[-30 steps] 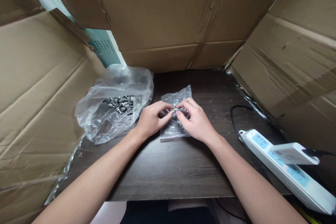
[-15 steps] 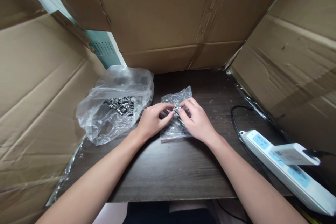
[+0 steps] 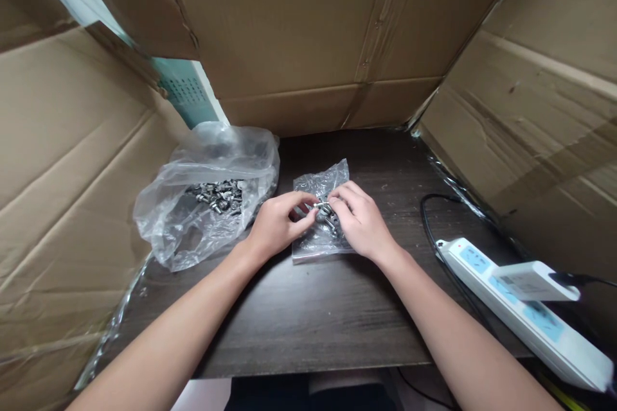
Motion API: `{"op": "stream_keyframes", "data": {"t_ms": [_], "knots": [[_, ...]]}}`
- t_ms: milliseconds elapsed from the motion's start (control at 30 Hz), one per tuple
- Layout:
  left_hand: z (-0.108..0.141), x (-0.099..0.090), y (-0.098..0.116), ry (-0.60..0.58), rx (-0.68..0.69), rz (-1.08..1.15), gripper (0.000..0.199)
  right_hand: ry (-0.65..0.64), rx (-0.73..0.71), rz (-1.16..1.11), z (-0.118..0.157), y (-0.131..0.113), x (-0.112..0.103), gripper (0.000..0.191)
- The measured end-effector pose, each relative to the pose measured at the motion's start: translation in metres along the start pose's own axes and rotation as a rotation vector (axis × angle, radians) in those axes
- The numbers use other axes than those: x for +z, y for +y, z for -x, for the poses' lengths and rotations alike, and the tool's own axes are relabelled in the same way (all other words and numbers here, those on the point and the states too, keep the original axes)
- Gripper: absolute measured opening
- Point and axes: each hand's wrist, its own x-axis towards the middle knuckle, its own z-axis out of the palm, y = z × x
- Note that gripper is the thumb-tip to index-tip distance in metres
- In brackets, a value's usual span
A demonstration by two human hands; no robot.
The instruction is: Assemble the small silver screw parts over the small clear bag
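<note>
My left hand (image 3: 277,221) and my right hand (image 3: 359,215) meet above a small clear plastic bag (image 3: 313,247) with loose metal bolts (image 3: 331,225) on it or in it; I cannot tell which. A small silvery bolt (image 3: 322,204) bridges the two sets of fingertips. The right thumb and fingers pinch one end of it, while the left thumb and forefinger close around the other. Details of the bolt are too small to make out. To the left, a larger clear plastic bag (image 3: 168,231) lies open around a heap of similar bolts (image 3: 219,198).
A white power strip (image 3: 525,314) with a plugged-in white adapter (image 3: 535,280) lies at the right, a black cable (image 3: 427,221) looping beside it. Cardboard walls (image 3: 308,26) enclose the dark wooden table (image 3: 308,327) at the back and sides.
The fingers have shifted slightly around the bolt and the hands are a little farther apart, so more of the bolts by the small bag show. The whole view has moved slightly.
</note>
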Motion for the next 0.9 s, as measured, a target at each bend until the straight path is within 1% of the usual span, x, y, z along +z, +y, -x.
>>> {"op": "stream_keyframes", "data": {"t_ms": [67, 100, 167, 267, 300, 367, 400, 467, 567, 633, 733, 800, 900], "knots": [[-0.0001, -0.0002, -0.0009, 0.003, -0.005, -0.003, 0.014, 0.009, -0.025, -0.024, -0.0003, 0.0009, -0.0004, 0.014], [-0.0002, -0.0003, -0.0013, 0.003, -0.006, -0.003, 0.014, 0.003, -0.037, -0.031, -0.0003, 0.0014, -0.0003, 0.014], [-0.0006, -0.0003, -0.0014, 0.003, -0.002, -0.001, 0.014, -0.027, -0.048, -0.014, -0.0003, 0.0027, 0.0003, 0.017], [-0.0010, -0.0003, -0.0009, 0.005, 0.013, -0.005, 0.014, -0.057, -0.009, 0.064, -0.0005, 0.0056, 0.0014, 0.025], [-0.0010, -0.0004, -0.0007, 0.006, 0.015, -0.008, 0.014, -0.044, 0.009, 0.080, -0.0007, 0.0065, 0.0015, 0.025], [-0.0006, -0.0006, -0.0006, 0.007, 0.012, -0.013, 0.014, 0.014, 0.023, 0.076, -0.0011, 0.0073, 0.0012, 0.019], [-0.0003, -0.0008, -0.0006, 0.007, 0.009, -0.013, 0.014, 0.047, 0.013, 0.060, -0.0013, 0.0071, 0.0009, 0.015], [0.0002, -0.0010, -0.0008, 0.009, 0.008, -0.011, 0.014, 0.084, -0.032, 0.023, -0.0013, 0.0059, 0.0003, 0.017], [0.0004, -0.0009, -0.0014, 0.007, 0.018, -0.011, 0.013, 0.054, -0.087, -0.005, -0.0010, 0.0046, 0.0009, 0.020], [0.0002, -0.0003, -0.0017, 0.006, 0.021, -0.011, 0.013, -0.007, -0.072, 0.003, -0.0009, 0.0055, 0.0022, 0.019], [0.0001, 0.0004, -0.0017, 0.006, 0.016, -0.010, 0.013, -0.066, -0.015, 0.036, -0.0009, 0.0082, 0.0039, 0.025], [0.0003, 0.0003, -0.0014, 0.003, 0.014, -0.005, 0.013, -0.043, -0.002, 0.036, -0.0008, 0.0089, 0.0041, 0.022], [0.0006, -0.0005, -0.0010, -0.003, 0.015, 0.010, 0.012, 0.007, -0.037, 0.001, -0.0003, 0.0069, 0.0032, 0.016]]}}
